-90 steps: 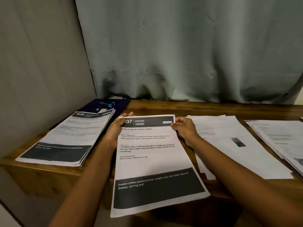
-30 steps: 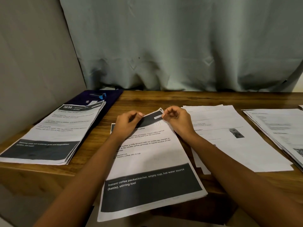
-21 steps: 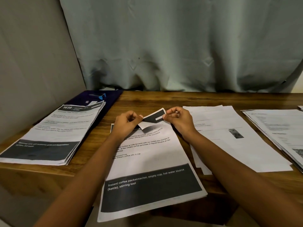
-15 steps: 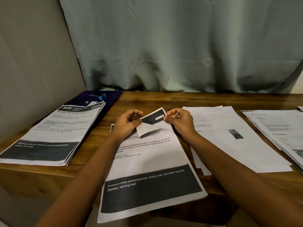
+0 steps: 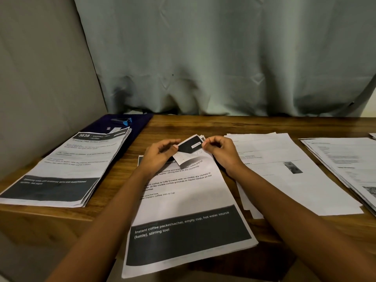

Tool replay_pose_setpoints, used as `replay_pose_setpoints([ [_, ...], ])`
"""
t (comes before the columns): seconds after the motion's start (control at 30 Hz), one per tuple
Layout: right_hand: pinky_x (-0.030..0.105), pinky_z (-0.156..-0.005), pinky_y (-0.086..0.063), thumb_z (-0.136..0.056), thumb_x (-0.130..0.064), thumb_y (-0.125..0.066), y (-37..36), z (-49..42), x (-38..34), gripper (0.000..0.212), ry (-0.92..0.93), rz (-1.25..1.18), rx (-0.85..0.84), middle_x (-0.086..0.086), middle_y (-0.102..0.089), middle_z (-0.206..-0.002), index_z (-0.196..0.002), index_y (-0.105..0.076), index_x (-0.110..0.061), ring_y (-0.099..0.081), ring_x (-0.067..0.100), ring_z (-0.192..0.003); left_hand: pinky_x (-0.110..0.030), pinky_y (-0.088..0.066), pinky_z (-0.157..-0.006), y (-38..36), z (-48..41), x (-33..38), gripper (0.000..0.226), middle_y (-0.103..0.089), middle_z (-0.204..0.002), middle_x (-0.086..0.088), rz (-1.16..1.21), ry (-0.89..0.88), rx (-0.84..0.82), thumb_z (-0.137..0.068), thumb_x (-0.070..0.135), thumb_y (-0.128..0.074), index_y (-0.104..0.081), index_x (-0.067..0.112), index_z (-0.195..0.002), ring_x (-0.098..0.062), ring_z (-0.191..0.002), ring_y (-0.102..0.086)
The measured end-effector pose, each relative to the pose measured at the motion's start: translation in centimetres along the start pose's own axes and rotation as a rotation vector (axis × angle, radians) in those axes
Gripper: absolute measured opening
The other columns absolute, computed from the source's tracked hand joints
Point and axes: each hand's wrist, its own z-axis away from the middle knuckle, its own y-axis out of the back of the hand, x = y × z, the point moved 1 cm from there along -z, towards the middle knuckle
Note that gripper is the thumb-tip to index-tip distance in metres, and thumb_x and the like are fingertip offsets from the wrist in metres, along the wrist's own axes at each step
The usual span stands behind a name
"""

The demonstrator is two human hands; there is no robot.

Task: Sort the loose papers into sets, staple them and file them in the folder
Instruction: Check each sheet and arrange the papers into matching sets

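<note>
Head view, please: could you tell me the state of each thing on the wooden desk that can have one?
White "instant coffee" paper set: flat, overhanging desk edge, top corner folded over.
Left hand: pinches the folded corner.
Right hand: pinches the same corner.
Blue stapler: lying on folder, untouched.
Dark blue folder: flat, partly under stack.
White "3638" paper stack: flat, untouched.
Loose white sheets: flat, fanned.

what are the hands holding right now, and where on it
The white printed paper set in the middle, by its folded-over top right corner: the left hand pinches the flap's left end, the right hand its right end.
</note>
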Motion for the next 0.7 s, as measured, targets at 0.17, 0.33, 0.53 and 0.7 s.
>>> replay_pose_setpoints([
  [0.17, 0.024, -0.070, -0.050, -0.094, -0.018, -0.057, -0.1, 0.4, -0.7, 0.018, -0.159, -0.172, -0.110, 0.011, -0.071, -0.090, -0.082, -0.070, -0.013, -0.065, 0.017, -0.077, -0.033, -0.054, -0.086, 0.1, 0.0, -0.1, 0.019, -0.072, -0.107, 0.004, -0.003, 0.010, -0.012, -0.092, 0.031, -0.059, -0.071, 0.027, -0.108, -0.017, -0.100, -0.067],
  [0.33, 0.024, -0.076, -0.050, -0.090, -0.012, -0.063, 0.0, 0.4, -0.7, 0.012, -0.122, -0.166, -0.090, 0.004, -0.071, -0.083, -0.081, -0.071, -0.010, -0.064, 0.012, -0.076, -0.020, -0.046, -0.077, -0.1, 0.2, 0.5, 0.021, -0.071, -0.092, 0.003, -0.020, -0.007, 0.044, -0.094, 0.032, -0.056, -0.070, 0.015, -0.092, -0.007, -0.086, -0.064],
  [0.53, 0.023, -0.080, -0.053, -0.080, -0.005, -0.073, 0.2, 0.2, -0.4, 0.020, -0.098, -0.084, -0.078, 0.000, -0.069, -0.099, -0.097, -0.068, -0.012, -0.064, 0.012, -0.095, -0.015, -0.044, -0.066, -0.1, 0.4, 0.6, 0.027, -0.066, -0.075, 0.010, -0.030, -0.006, 0.051, -0.093, 0.037, -0.056, -0.064, 0.015, -0.081, -0.002, -0.071, -0.060],
  [0.7, 0.030, -0.080, -0.055, -0.075, -0.003, -0.078, 0.4, -0.2, 0.4, 0.028, -0.065, 0.013, 0.049, 0.008, -0.070, -0.087, -0.092, -0.062, -0.019, -0.067, 0.022, -0.088, -0.022, -0.046, -0.071, 0.1, 0.1, 0.5, 0.012, -0.061, -0.086, -0.010, 0.035, 0.015, 0.007, -0.088, 0.002, -0.060, -0.059, 0.013, -0.083, -0.014, -0.079, -0.057],
])
